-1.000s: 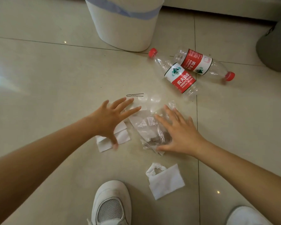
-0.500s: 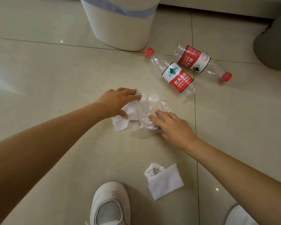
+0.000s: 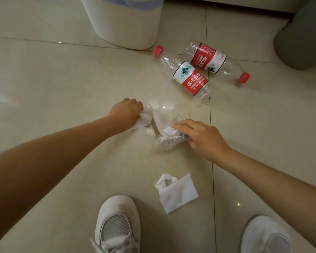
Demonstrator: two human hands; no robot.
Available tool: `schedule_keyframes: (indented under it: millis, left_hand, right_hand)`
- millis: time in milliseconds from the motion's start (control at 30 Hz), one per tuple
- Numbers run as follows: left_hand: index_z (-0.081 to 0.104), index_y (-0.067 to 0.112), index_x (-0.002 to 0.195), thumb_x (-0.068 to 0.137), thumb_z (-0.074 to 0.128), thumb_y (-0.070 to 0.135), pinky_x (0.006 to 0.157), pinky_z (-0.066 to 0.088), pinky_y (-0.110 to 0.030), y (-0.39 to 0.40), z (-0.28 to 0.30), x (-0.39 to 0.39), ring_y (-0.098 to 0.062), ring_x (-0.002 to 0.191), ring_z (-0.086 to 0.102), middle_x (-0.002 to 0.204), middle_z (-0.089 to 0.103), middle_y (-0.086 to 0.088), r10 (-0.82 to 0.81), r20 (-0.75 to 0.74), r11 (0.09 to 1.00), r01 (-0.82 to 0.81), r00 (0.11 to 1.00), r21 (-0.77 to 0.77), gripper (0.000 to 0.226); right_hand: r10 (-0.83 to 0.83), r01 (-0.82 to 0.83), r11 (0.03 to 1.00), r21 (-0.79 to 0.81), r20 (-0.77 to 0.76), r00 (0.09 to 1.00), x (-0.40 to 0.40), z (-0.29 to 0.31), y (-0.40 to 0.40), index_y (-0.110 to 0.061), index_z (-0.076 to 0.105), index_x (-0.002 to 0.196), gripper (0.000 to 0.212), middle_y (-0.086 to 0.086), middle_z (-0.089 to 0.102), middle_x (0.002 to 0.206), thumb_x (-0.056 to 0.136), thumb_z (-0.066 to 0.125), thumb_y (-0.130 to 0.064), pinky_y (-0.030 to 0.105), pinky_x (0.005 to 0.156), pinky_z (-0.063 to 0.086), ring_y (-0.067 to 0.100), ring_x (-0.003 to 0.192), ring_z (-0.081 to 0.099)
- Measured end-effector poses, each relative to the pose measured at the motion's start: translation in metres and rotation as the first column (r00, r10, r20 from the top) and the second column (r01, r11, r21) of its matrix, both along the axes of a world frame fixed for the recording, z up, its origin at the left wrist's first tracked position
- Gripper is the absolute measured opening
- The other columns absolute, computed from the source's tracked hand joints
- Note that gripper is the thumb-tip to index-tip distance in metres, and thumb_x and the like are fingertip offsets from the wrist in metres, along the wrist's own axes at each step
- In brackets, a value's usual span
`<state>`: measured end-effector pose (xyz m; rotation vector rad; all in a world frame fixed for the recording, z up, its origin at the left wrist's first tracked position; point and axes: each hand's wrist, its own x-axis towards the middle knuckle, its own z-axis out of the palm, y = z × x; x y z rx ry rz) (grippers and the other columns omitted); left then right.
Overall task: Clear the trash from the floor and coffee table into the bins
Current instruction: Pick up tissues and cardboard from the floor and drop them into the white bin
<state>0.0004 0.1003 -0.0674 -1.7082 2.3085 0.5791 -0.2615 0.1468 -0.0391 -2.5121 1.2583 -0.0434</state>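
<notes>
- The fingers [image 3: 135, 105] of the left hand [image 3: 127, 114] are curled and hold a crumpled white tissue [image 3: 144, 120] against the floor [image 3: 53, 84].
- The fingers [image 3: 182, 125] of the right hand [image 3: 202, 137] are bent and pinch a clear plastic bag [image 3: 167, 132], which has a small white label; the bag lies on the floor between the two hands.
- The tissue and the bag touch each other, or nearly; I cannot tell which.
- A second white tissue [image 3: 177, 192], partly folded, lies on the floor nearer to the person, just in front of the shoes.
- Two empty plastic bottles lie on their sides beyond the hands: the nearer bottle [image 3: 188, 75] has its red cap toward the white bin, and the farther bottle [image 3: 213, 61] has its red cap pointing to the right. The two bottles lie side by side, very near each other.
- A white bin [image 3: 124, 28] with a bluish liner stands on the floor behind the bottles, at the top of the view.
- A grey bin [image 3: 301, 41] stands at the right edge, well apart from the white one.
- Two white shoes, the left shoe [image 3: 117, 223] and the right shoe [image 3: 264, 234], are at the bottom of the view.
</notes>
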Motion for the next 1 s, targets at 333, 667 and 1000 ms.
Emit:
schedule_keyframes:
  millis: [333, 667, 1000]
  left_hand:
    - [0.059, 0.021, 0.109, 0.094, 0.052, 0.024, 0.069, 0.043, -0.033, 0.074, 0.064, 0.031, -0.022, 0.094, 0.058, 0.104, 0.061, 0.001, 0.135, -0.061, 0.991, -0.136, 0.989, -0.015, 0.016]
    - [0.059, 0.03, 0.109, 0.094, 0.049, 0.034, 0.066, 0.036, -0.027, 0.146, 0.038, -0.006, -0.016, 0.097, 0.06, 0.108, 0.063, 0.01, 0.207, -0.001, 0.977, -0.206, 0.978, 0.06, 0.018]
    - [0.058, 0.026, 0.111, 0.094, 0.046, 0.028, 0.065, 0.032, -0.026, 0.137, 0.025, -0.028, -0.019, 0.096, 0.059, 0.107, 0.062, 0.006, 0.15, 0.003, 0.988, -0.15, 0.989, 0.04, 0.021]
  right_hand:
    - [0.462, -0.463, 0.886, 0.024, 0.026, 0.886, 0.011, 0.02, -0.001, -0.024, 0.06, 0.126, 0.059, -0.001, 0.065, 0.116, 0.074, 0.069, 0.001, 0.022, 0.049, 0.037, 0.025, 0.088, 0.065]
    - [0.641, -0.641, 0.767, -0.022, 0.019, 0.767, 0.0, -0.028, 0.066, -0.026, 0.049, 0.137, 0.071, 0.02, 0.054, 0.132, 0.072, 0.069, -0.005, 0.038, 0.07, 0.052, 0.036, 0.109, 0.059]
    - [0.663, -0.664, 0.746, 0.056, -0.159, 0.732, -0.002, -0.025, 0.104, -0.029, 0.047, 0.133, 0.091, 0.023, 0.048, 0.133, 0.055, 0.068, -0.071, 0.064, 0.097, 0.034, 0.043, 0.133, 0.036]
